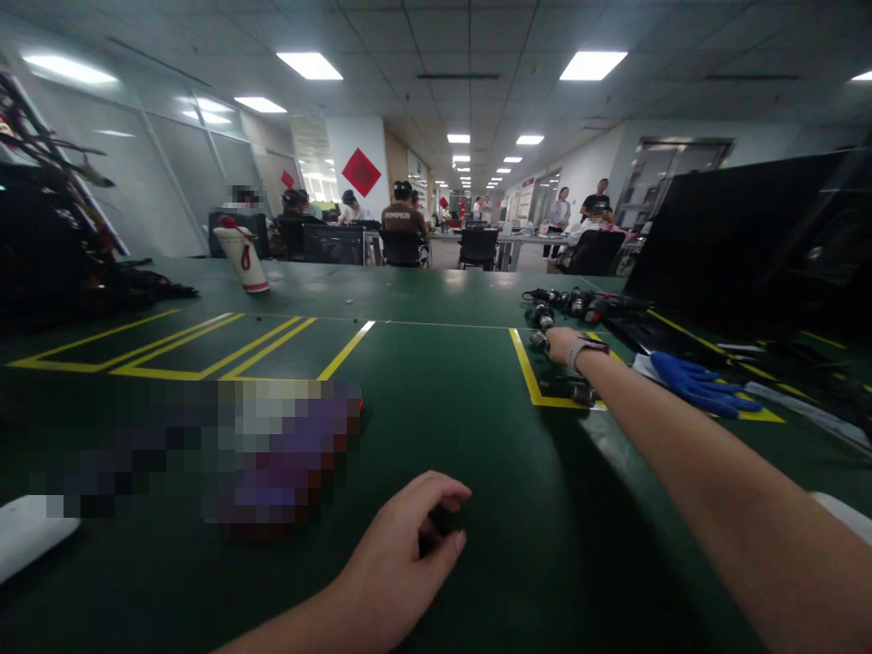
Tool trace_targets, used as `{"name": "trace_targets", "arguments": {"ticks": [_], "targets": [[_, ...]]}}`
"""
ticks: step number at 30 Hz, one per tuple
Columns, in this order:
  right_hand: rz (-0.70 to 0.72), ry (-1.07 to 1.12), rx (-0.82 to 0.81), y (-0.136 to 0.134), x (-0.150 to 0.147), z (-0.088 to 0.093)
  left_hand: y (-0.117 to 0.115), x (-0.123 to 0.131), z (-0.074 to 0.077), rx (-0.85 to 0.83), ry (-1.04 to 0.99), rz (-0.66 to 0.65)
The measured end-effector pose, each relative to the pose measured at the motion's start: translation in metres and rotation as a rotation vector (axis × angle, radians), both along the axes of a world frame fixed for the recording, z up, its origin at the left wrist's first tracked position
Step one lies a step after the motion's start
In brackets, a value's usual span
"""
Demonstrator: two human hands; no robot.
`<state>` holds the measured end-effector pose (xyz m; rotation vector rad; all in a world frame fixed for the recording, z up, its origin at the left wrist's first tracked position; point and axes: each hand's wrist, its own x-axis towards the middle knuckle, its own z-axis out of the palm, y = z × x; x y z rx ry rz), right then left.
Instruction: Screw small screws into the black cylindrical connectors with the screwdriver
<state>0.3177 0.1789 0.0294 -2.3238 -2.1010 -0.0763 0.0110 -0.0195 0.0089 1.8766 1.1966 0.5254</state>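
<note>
My left hand (412,536) hovers low over the green table, fingers loosely curled and thumb apart, holding nothing. My right hand (562,345), with a watch (586,351) on the wrist, stretches far forward to the right. Its fingers close on a dark, shiny cylindrical metal part (539,341); its exact kind is too small to tell. Just beyond lies a similar metal part (543,315), and a row of dark metal pieces with a black cable (576,302) is behind. Another short metal cylinder (583,392) rests below the wrist, inside the yellow tape corner (535,400).
Blue gloves (701,386) lie right of my forearm, near a large black screen (742,236). A white and red bottle (243,258) stands at the back left. A blurred purple object (292,454) is left of my left hand. People sit beyond the table.
</note>
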Motion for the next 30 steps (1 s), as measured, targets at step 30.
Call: {"name": "trace_targets", "arguments": {"ticks": [30], "targets": [[0.887, 1.078, 0.471, -0.215, -0.129, -0.014, 0.026, -0.018, 0.0, 0.274, -0.222, 0.156]]}}
